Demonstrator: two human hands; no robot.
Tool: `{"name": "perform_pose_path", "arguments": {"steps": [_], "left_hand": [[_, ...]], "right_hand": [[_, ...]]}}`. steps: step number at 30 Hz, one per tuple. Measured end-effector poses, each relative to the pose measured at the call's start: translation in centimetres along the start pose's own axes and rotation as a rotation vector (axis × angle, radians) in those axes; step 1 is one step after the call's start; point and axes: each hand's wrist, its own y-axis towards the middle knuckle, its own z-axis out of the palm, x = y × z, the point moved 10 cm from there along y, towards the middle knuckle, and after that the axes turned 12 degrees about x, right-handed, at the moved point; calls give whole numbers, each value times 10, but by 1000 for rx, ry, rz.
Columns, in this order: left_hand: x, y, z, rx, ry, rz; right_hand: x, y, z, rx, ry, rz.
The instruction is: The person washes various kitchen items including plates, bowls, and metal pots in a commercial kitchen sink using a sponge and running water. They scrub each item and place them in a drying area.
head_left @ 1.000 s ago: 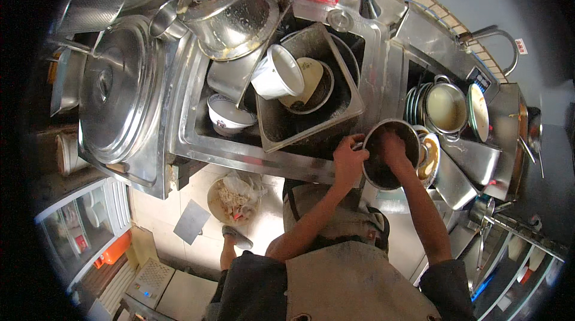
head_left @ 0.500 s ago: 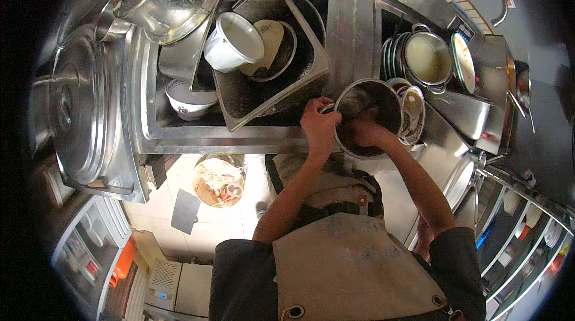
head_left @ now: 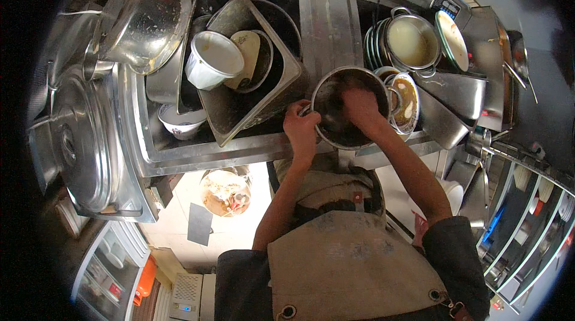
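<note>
Right hand [head_left: 361, 105] down inside a metal pot [head_left: 333, 118], left hand [head_left: 300, 123] at its handle [head_left: 304, 110]

The metal pot is at the near edge of the steel counter [head_left: 331, 33], between the left basin and the right basin, with its mouth turned up toward the person. The left hand is closed on the handle at the pot's left side, thumb and fingers drawn together around it. The right hand reaches in over the near right part of the rim. Its fingers are lost in the dark inside, so I cannot tell whether they are apart, together or gripping something.

Just right of the pot is a bowl [head_left: 407, 104] with brown and pale residue. Farther off on the right, a two-handled pot [head_left: 413, 41] holds cloudy liquid, with plates [head_left: 370, 48] on edge to its left and a green-rimmed plate [head_left: 453, 41] tilted to its right. Steel pans [head_left: 458, 96] lie at the right, nearer the person.

In the left basin, a deep dark tray [head_left: 259, 109] sits at an angle. A white tub [head_left: 214, 57] leans in it, next to a pale flat piece [head_left: 246, 51]. A white bowl [head_left: 182, 122] is left of the tray. Farther left are a big tilted pot [head_left: 141, 24] and a wide round lid [head_left: 87, 141]. On the floor at the near left stands a bin [head_left: 225, 192] of waste, beside a grey sheet [head_left: 199, 224].
</note>
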Motion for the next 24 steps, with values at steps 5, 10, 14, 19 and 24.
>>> {"name": "perform_pose_path", "arguments": {"steps": [5,10,14,19,24], "left_hand": [[-3,-4,-2,-24,-68,13],[9,-3,-7,-51,-81,-6],[-10,-13,-6,-12,5,-51],[-4,-10,0,99,279,199],[35,14,-26,-21,686,575]], "right_hand": [[-11,-15,17,-131,-55,56],[-6,-28,49,-57,30,-81],[13,-37,73,86,143,-182],[16,-31,65,-55,474,-538],[19,-40,-3,86,89,-310]]}}
